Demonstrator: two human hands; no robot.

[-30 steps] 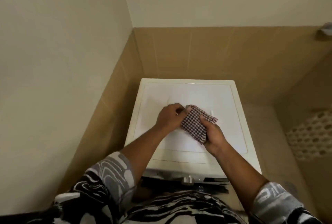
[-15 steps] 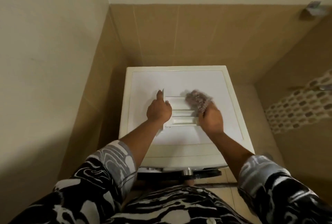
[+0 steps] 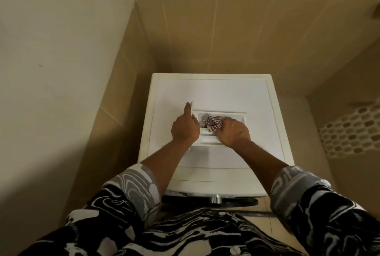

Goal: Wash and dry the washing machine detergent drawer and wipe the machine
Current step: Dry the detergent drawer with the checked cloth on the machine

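At the bottom of the frame are two black, white and grey swirl-patterned sleeves, with bare forearms reaching up toward the centre. Between them, low in the middle, a small round chrome knob sticks out below the front edge of the cream-white washing machine, seen from above. On its flat lid, at the centre of the frame, lies the white plastic detergent drawer, long side running left to right. The left hand holds the drawer's left end, one finger stretched up along the end panel. The right hand is closed round a bunched red-and-white checked cloth, which is pressed into the drawer's compartment. Behind the machine, across the upper middle, stands a tan tiled wall.
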